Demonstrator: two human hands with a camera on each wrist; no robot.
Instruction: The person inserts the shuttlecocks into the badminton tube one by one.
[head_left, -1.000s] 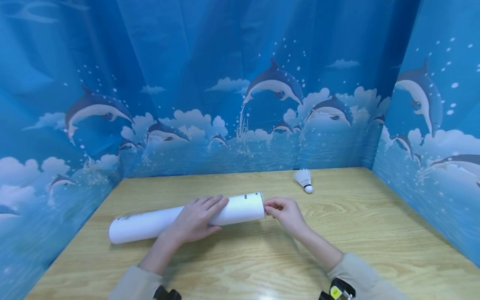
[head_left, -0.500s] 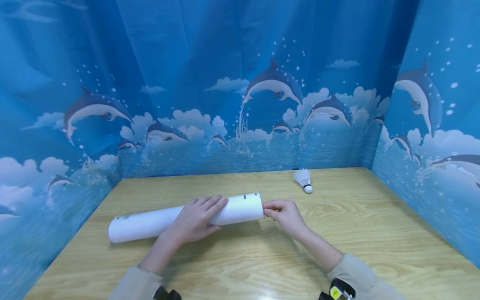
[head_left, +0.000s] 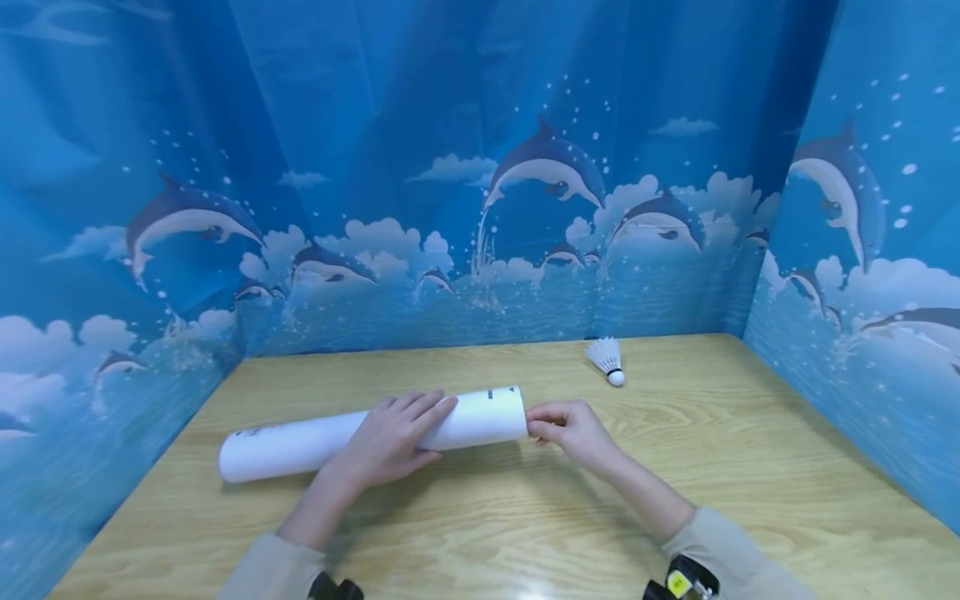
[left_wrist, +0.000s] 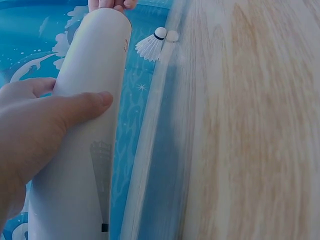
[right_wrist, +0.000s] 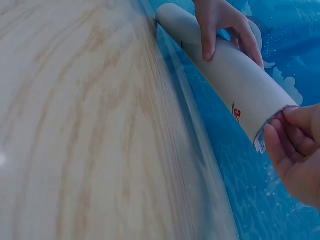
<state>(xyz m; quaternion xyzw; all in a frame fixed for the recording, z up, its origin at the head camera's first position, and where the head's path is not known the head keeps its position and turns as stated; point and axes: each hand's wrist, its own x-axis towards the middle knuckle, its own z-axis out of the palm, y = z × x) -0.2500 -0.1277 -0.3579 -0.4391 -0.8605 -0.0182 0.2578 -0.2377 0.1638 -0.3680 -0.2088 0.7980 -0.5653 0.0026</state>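
A long white shuttlecock tube [head_left: 480, 419] is held slightly tilted over the table, its right end higher in the head view. My left hand [head_left: 393, 437] grips it around the middle, fingers over the top and thumb along the near side. At the tube's open right end, my right hand [head_left: 570, 432] has its fingers curled against the mouth. White feather edges of a shuttlecock [right_wrist: 260, 144] show just inside the rim in the right wrist view, and the right fingertips pinch there. The rest of that shuttlecock is hidden by tube and fingers.
Another white shuttlecock [head_left: 606, 361] lies on the wooden table [head_left: 675, 417] near its back edge, behind my right hand. Blue dolphin-print curtains [head_left: 420, 250] hang along the back and both sides of the table.
My right forearm has shifted very slightly to the right. The left hand, the tube and the loose shuttlecock stay practically where they were.
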